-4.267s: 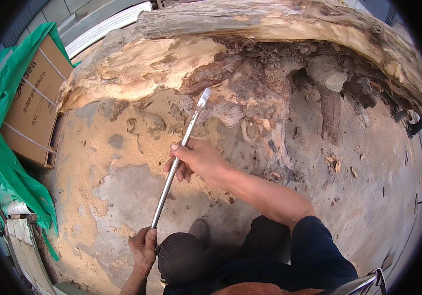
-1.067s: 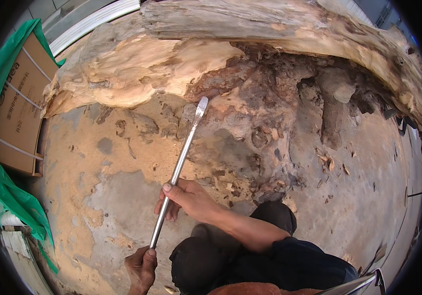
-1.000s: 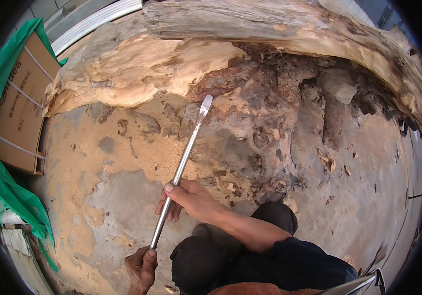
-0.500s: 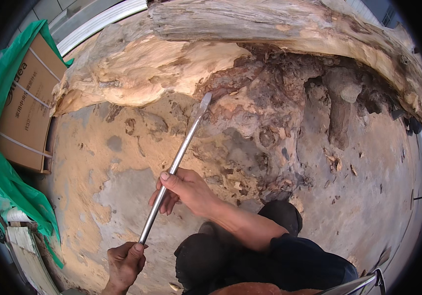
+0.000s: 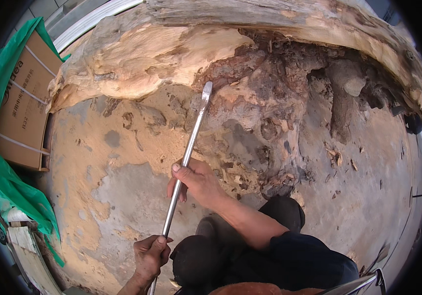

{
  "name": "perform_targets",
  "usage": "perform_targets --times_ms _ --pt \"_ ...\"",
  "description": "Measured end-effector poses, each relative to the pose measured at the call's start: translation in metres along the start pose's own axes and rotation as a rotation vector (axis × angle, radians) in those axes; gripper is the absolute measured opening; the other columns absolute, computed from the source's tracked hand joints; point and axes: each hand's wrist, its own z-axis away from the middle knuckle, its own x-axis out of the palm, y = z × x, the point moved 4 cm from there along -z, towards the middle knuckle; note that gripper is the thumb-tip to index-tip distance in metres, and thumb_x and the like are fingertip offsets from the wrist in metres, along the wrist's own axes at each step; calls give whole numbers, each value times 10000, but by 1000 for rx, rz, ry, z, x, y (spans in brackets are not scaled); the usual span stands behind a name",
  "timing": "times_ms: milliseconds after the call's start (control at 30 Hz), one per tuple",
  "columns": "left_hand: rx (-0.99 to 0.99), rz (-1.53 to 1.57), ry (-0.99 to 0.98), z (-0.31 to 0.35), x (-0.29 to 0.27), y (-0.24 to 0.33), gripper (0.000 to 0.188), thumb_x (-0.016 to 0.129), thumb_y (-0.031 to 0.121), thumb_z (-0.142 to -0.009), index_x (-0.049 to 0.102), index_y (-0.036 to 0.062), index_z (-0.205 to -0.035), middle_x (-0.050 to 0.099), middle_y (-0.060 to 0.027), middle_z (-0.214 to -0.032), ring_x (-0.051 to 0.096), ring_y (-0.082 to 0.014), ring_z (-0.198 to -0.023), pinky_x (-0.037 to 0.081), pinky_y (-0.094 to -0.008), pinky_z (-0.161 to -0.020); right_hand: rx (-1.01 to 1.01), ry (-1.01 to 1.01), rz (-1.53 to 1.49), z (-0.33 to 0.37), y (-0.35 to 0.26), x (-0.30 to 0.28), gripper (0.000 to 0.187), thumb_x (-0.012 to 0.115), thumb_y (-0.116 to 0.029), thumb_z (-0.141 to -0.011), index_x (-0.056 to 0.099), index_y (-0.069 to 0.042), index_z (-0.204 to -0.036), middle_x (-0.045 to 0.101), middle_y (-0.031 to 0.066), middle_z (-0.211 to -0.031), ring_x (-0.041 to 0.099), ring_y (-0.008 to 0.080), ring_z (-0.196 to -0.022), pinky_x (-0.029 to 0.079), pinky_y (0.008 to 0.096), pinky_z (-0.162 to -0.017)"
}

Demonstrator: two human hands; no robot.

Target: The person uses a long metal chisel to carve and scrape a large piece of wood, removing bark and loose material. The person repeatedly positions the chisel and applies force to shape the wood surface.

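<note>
A long steel pry bar (image 5: 187, 147) with a flat, chisel-like tip slants up through the middle of the view. My left hand (image 5: 149, 256) is closed round its lower part, and a short length of bar shows below the fist. Higher up, around the bar's middle, my right hand (image 5: 196, 182) grips it with the thumb along the shaft. The tip lies at the lower edge of the reddish-brown bark on a large gnarled tree trunk (image 5: 147, 59); whether it touches the wood I cannot tell.
Sawdust (image 5: 80, 182) and wood chips cover the concrete ground (image 5: 137, 184). On the left stands a strapped cardboard box (image 5: 24, 105) under a green tarp (image 5: 9, 184). The trunk's thick root stub (image 5: 343, 103) juts out at the right. My dark-clad knees (image 5: 193, 260) are close below the bar.
My left hand has moved right and upward, and the bar now stands steeper with its lower end showing below that hand. The right hand has shifted slightly right and up.
</note>
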Motion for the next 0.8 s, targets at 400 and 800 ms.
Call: perform_targets --times_ms 400,800 --pt "22 29 -130 -2 -13 15 418 635 344 -1016 671 -65 -938 472 -26 -527 343 -83 -391 233 -271 -366 117 -35 -38 -2 -7 -2 350 511 -367 -1064 541 -26 -990 727 184 -827 627 155 -562 520 299 -505" --pt "221 130 -15 -86 48 -73 333 640 284 -1009 699 -33 -924 486 26 -575 387 -61 -482 282 -252 -446 48 141 308 -10 8 -36 381 502 -326 -1059 565 24 -920 703 138 -694 541 135 -473 439 295 -451"
